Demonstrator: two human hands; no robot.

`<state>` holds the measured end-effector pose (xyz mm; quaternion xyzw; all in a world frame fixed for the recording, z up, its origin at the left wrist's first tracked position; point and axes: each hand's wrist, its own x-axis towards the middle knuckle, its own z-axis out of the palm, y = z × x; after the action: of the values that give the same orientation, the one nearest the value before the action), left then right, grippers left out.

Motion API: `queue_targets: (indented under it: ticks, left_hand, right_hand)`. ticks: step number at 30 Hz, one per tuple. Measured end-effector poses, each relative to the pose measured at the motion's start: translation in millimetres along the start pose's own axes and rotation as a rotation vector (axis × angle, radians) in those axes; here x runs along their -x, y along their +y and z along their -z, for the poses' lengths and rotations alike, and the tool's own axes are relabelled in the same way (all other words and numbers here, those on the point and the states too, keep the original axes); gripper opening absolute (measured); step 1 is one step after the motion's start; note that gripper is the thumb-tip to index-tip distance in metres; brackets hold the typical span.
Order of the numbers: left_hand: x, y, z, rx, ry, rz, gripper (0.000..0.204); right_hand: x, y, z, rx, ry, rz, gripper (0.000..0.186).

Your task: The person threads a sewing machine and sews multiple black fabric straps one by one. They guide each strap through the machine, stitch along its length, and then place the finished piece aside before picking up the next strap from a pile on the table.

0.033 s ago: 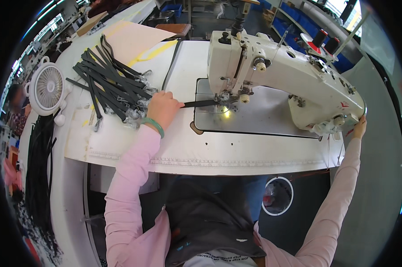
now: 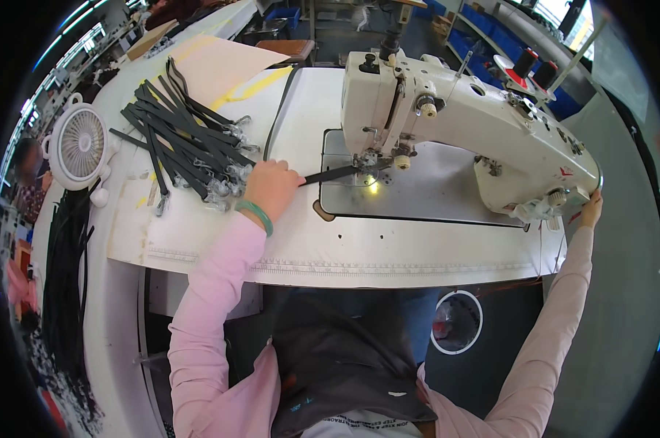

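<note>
The far end of the black strap disappears under the needle area of the sewing machine, where the presser parts crowd together and a small bright light glares, so the stitching cannot be made out. Its near end runs into the left hand, just left of the machine; thumb and fingers pinch it, though the undersides of the fingers are hidden. The right hand touches the machine's right end; the housing covers part of it, and whether its fingers are spread or pressed together I cannot tell. At the machine's far left, the bundle of dark strips blurs toward the rim.

The strap is flat, narrow and matte, lying across the smooth metal plate beneath the machine. Left of the machine, similar straps overlap in a loose heap, their near ends tangled with shiny, clear pieces whose exact form is unclear. Farther left of it stands a round white fan with a ribbed grille. A smooth green bangle circles the left wrist.
</note>
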<state>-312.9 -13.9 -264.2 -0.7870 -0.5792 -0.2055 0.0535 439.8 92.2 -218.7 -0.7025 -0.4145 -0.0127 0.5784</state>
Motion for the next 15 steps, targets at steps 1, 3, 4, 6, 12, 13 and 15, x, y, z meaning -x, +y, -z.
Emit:
queue_targets:
  ticks: [1, 3, 4, 6, 12, 13, 15]
  left_hand:
    - [12.9, 12.4, 4.5, -0.026, -0.085, -0.02, 0.013]
    - [26.8, 47.8, 3.7, 0.375, -0.112, 0.012, 0.022]
    - [29.0, 62.4, -0.4, 0.521, -0.185, 0.06, 0.026]
    - [21.9, 86.6, -11.1, 1.008, -0.377, 0.371, 0.031]
    - [4.3, 89.7, -3.9, 0.535, -0.307, 0.021, 0.029]
    - [6.2, 83.7, -7.3, 0.466, -0.209, -0.051, 0.032]
    - [6.4, 76.0, -9.8, 0.331, -0.012, -0.199, 0.04]
  right_hand:
    - [-3.0, 0.8, 0.3, -0.015, -0.013, 0.011, 0.053]
    - [1.3, -2.5, -10.2, -0.016, -0.035, -0.018, 0.053]
    - [3.0, -4.4, -12.7, -0.014, -0.045, -0.03, 0.052]
    - [-0.2, -4.7, -9.0, -0.076, -0.073, -0.056, 0.052]
    - [3.0, -14.7, -0.9, -0.16, -0.115, -0.139, 0.048]
    - [6.1, -17.1, -1.9, -0.152, -0.117, -0.148, 0.048]
    - [8.6, -22.7, -3.4, -0.188, -0.113, -0.142, 0.046]
